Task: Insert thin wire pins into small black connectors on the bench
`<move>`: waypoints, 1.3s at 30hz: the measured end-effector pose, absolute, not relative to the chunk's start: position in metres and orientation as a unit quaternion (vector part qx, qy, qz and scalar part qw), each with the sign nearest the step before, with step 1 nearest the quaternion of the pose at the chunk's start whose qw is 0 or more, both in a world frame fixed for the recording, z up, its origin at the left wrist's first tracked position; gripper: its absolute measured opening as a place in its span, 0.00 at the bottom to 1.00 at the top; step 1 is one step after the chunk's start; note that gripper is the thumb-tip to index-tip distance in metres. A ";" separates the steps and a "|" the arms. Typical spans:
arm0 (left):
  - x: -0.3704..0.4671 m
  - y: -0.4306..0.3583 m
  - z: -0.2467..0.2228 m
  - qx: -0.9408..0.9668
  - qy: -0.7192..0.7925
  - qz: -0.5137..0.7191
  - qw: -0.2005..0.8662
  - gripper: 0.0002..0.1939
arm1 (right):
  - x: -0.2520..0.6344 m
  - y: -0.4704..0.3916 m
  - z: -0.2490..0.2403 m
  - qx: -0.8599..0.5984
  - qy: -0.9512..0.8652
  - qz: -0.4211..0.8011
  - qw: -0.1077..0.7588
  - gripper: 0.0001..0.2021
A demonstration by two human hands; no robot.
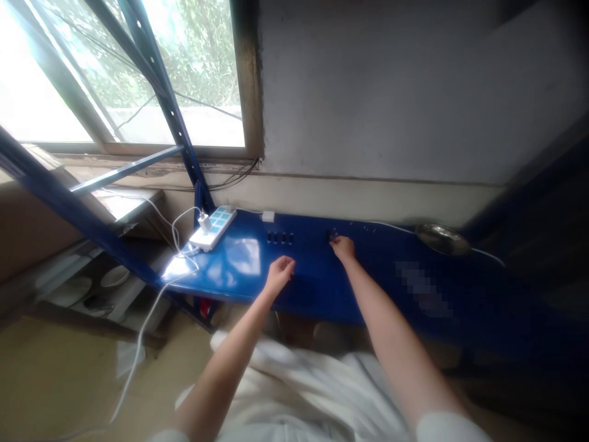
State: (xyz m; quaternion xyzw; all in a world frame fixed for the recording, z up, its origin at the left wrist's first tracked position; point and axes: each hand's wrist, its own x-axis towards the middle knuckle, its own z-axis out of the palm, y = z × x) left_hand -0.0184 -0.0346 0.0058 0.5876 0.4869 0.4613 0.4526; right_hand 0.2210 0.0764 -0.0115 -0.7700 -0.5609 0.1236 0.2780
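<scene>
My right hand [343, 247] reaches to the back middle of the blue table [317, 270], its fingers pinched at a small dark-and-clear piece [331, 234] too small to name. My left hand [280, 275] hovers over the table's front part, fingers curled together; anything in them is hidden. Behind my left hand, several small black cylinders with light ends [280, 238] stand or lie in a row, apart from both hands. Beyond my right hand lie a few tiny pale bits [368, 229].
A white power strip [214, 228] with a plugged-in charger [205, 221] sits at the table's left end, its white cable [147, 313] hanging to the floor. A white adapter [267, 216] lies at the back edge. To the right is a shiny metal dish [442, 239]. A blue post [161, 92] rises at the left.
</scene>
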 end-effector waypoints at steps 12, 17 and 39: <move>-0.009 -0.038 0.009 0.709 0.517 0.414 0.243 0.26 | 0.228 0.061 -0.001 -0.762 -0.548 0.168 0.302 0.09; 0.004 -0.022 0.025 0.747 0.584 0.270 0.170 0.35 | 0.218 0.023 0.008 -0.715 -0.521 0.200 0.421 0.11; 0.019 0.029 0.034 0.725 0.661 0.140 0.132 0.33 | 0.156 -0.056 0.059 -0.557 -0.517 0.283 0.585 0.19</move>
